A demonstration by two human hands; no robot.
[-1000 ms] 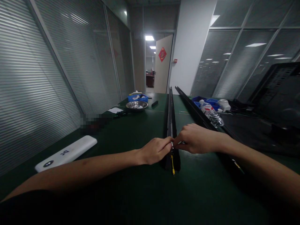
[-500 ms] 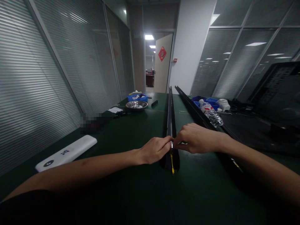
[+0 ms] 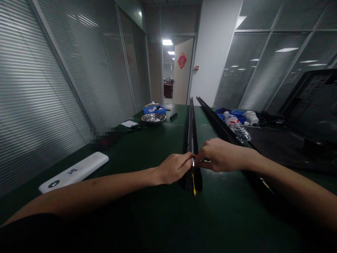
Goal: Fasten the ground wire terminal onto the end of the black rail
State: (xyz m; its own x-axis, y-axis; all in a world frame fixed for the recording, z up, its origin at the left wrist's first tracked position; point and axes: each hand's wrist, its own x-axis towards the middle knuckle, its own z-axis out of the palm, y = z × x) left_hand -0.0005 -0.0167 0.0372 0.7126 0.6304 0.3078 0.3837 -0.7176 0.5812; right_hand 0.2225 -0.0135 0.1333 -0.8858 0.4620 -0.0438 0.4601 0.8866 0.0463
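A long black rail (image 3: 191,130) lies lengthwise on the green table, its near end under my hands. At that end, both hands meet at a small shiny silver piece (image 3: 193,162) that I cannot identify. My left hand (image 3: 174,168) is closed on the left side, thumb and fingertips pinched at the piece. From the right, my right hand (image 3: 217,155) is also closed, its fingertips brought together at the same spot. What lies between the fingertips is mostly hidden. A yellow cable with a small connector (image 3: 194,191) hangs out of the rail's end toward me.
A second black rail (image 3: 218,121) runs along the right, beside a plastic bottle (image 3: 237,128) and blue bins (image 3: 238,114). On the left lie a white oblong device (image 3: 76,172), a metal bowl (image 3: 153,118) and a blue basket (image 3: 154,110). A dark panel (image 3: 310,105) stands far right.
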